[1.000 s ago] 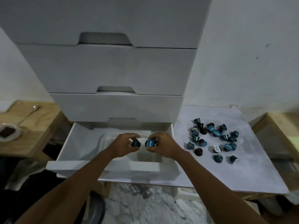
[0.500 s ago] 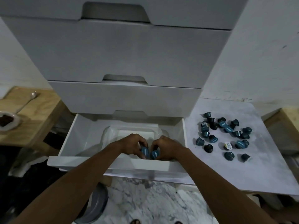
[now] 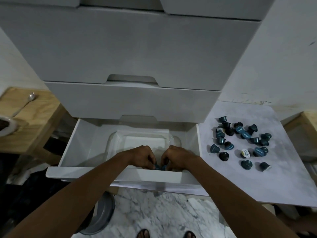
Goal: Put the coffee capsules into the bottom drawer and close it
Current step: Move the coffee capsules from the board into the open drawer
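The white bottom drawer [image 3: 80, 145] stands pulled out, with a clear glass dish [image 3: 116, 140] inside it. My left hand [image 3: 142, 156] and my right hand [image 3: 176, 156] are side by side low inside the drawer near its front wall. Each is closed on a blue coffee capsule [image 3: 159, 167], and the two capsules show only partly between my fingers. Several more blue and dark capsules [image 3: 240, 143] lie scattered on the white sheet [image 3: 283, 177] to the right of the drawer.
Closed white drawers [image 3: 130, 102] rise above the open one. A wooden surface [image 3: 29, 122] at left holds a spoon [image 3: 25, 103] and a small dish [image 3: 6, 126]. A grey round bin [image 3: 103, 213] sits on the marble floor [image 3: 154, 212] below, and my feet show at the bottom edge.
Both hands have gone down from above the drawer to its bottom near the front wall, still holding their capsules. The view has moved closer and tilted down.
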